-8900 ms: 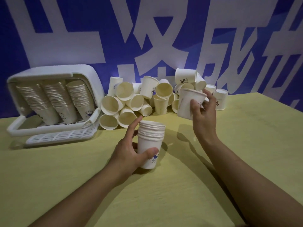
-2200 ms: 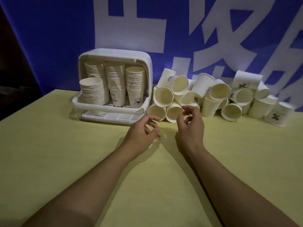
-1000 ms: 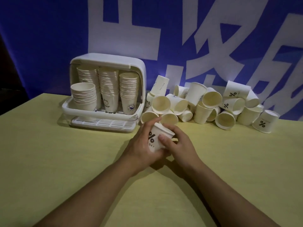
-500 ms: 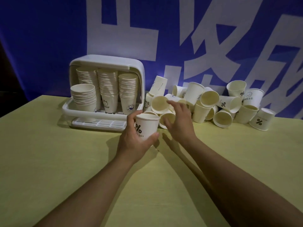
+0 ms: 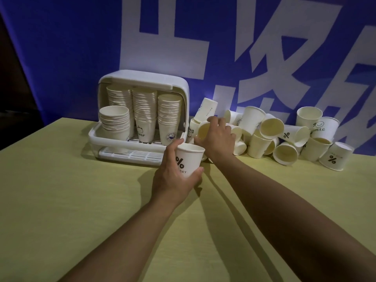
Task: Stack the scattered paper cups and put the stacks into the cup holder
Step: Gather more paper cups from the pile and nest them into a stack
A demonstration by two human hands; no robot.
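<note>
Left hand (image 5: 173, 180) wraps thumb and fingers round an upright white paper cup printed with a black percent sign (image 5: 188, 160), just above the yellow table (image 5: 81, 200). Right hand (image 5: 218, 139) reaches into the heap of scattered white paper cups (image 5: 270, 137), fingers curling over a sideways cup (image 5: 203, 130); whether it grips, I cannot tell. The white plastic cup holder (image 5: 142, 82), stacks inside, stands just left.

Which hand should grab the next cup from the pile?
The right hand. It is already at the pile, fingers around a cup lying on its side. The left hand is busy holding the cup upright, ready to stack into.
</note>
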